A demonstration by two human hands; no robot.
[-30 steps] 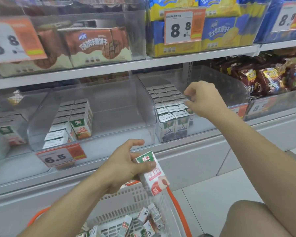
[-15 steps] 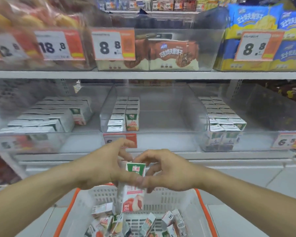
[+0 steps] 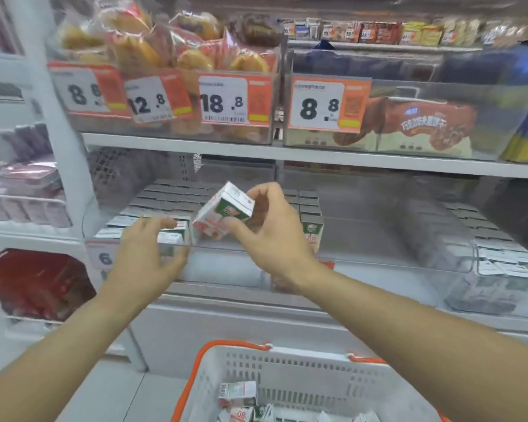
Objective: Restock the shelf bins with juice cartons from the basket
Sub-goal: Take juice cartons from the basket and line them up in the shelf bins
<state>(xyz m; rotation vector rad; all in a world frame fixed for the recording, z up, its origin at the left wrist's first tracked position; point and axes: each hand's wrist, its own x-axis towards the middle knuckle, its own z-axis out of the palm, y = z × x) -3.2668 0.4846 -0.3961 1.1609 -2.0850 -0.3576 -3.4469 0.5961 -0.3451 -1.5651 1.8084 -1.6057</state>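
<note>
The juice carton, tilted and pinched in the right hand over the left bin's front edge, may topple stacked cartons if dropped; the left hand hovers spread and empty.

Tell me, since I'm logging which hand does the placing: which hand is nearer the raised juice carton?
Right. The right hand grips the juice carton above the clear bin's front edge. The left hand is lower and to the carton's left, fingers spread at the bin front, not touching it.
</note>
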